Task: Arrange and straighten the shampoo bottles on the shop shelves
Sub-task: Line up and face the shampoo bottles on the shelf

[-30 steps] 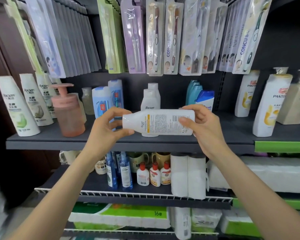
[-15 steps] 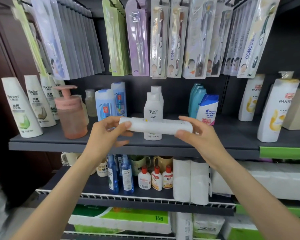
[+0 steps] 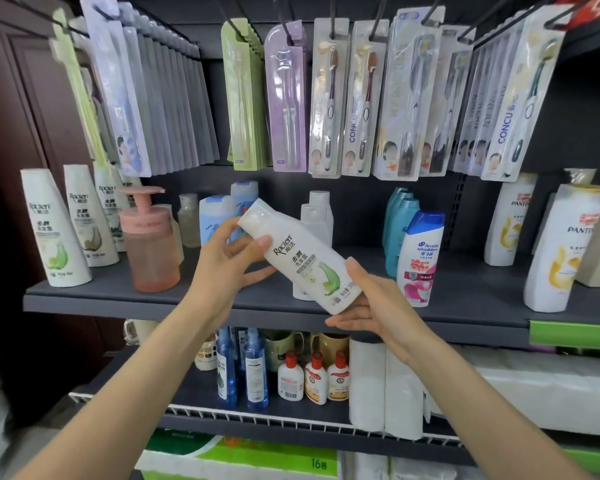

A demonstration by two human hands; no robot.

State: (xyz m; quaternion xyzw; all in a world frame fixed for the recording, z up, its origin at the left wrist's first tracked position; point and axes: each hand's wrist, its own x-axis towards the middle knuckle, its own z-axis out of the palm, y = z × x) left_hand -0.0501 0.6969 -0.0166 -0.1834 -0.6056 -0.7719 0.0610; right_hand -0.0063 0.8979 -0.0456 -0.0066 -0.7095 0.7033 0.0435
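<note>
A white Raclen shampoo bottle (image 3: 302, 258) with a green leaf label hangs tilted in front of the grey shelf (image 3: 222, 303), cap up to the left, front label facing me. My left hand (image 3: 229, 261) holds its cap end between thumb and fingers. My right hand (image 3: 371, 306) cups the bottom end, thumb on the front. Behind it stand two more white bottles (image 3: 316, 216). Other Raclen bottles (image 3: 54, 230) line the shelf's left end, a Head & Shoulders bottle (image 3: 420, 258) stands to the right, and Pantene bottles (image 3: 561, 251) at the far right.
A pink pump dispenser (image 3: 149, 244) stands left of my hands, with small blue-capped bottles (image 3: 219, 216) behind. Toothbrush packs (image 3: 329, 98) hang above the shelf. The lower shelf holds blue spray bottles (image 3: 243, 368), small red-capped bottles (image 3: 314, 377) and paper rolls (image 3: 385, 389).
The bottle lay flat with its back label showing. Both hands have rolled it round and tipped it, so the front label faces me and the cap end points up-left.
</note>
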